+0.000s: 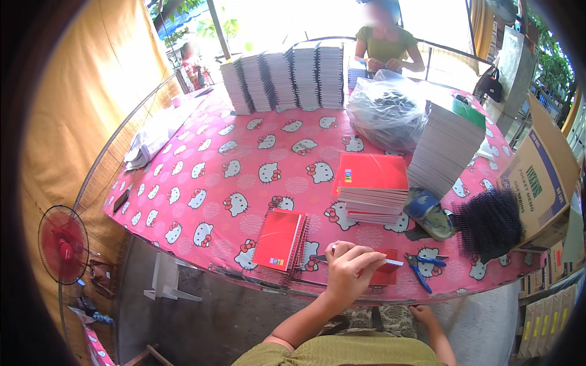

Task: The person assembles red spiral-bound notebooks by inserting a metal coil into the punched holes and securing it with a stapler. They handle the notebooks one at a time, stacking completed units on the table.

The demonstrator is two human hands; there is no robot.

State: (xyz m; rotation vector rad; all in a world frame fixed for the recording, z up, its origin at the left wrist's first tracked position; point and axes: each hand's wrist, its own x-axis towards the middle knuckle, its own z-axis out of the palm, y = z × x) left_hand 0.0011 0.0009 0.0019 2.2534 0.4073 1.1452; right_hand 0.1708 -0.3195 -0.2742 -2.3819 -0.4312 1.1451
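My left hand [351,268] is closed at the table's near edge, its fingers curled on a thin red notebook [384,278] whose white edge shows beside the fingertips. A small dark pointed piece sticks out left of the hand; its kind is unclear. My right hand [422,314] is low in front of the table edge, its fingers mostly hidden. Blue-handled pliers [420,273] lie right of the notebook. A small pile of red spiral notebooks [279,241] sits to the left. Beyond my left hand stands a taller stack of red-covered notebooks [373,172].
Black binding coils [488,222] lie at the right beside a cardboard box [540,177]. A tall leaning paper stack [445,146] and a clear plastic bag [387,113] stand behind. Notebook stacks [284,76] line the far edge, near another person [387,49]. A fan [63,245] is at left.
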